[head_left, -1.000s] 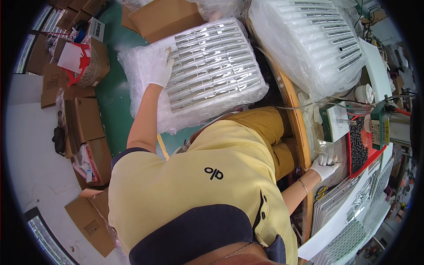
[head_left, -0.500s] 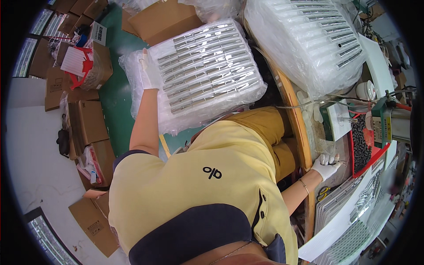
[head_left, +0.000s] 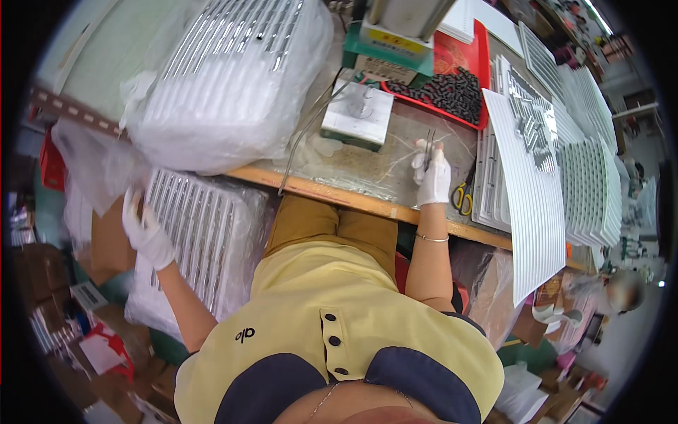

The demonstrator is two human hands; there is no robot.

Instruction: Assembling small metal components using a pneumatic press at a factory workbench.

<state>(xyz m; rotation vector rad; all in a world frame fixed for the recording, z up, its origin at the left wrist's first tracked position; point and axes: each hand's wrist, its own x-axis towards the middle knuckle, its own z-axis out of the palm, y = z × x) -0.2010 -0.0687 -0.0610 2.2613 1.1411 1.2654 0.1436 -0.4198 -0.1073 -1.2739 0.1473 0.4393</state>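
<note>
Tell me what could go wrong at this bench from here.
The white panel juts past the table edge, so a passing elbow might knock it. The scissors lie close beside the right hand, whose wrist could catch their handles. The black pieces are loose in the red tray and might spill if it's bumped.

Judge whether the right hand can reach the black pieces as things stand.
Probably yes: the right hand, holding tweezers, is near the red tray. The tray looks open on top, and only its near rim seems to stand between the hand and the black pieces.
</note>
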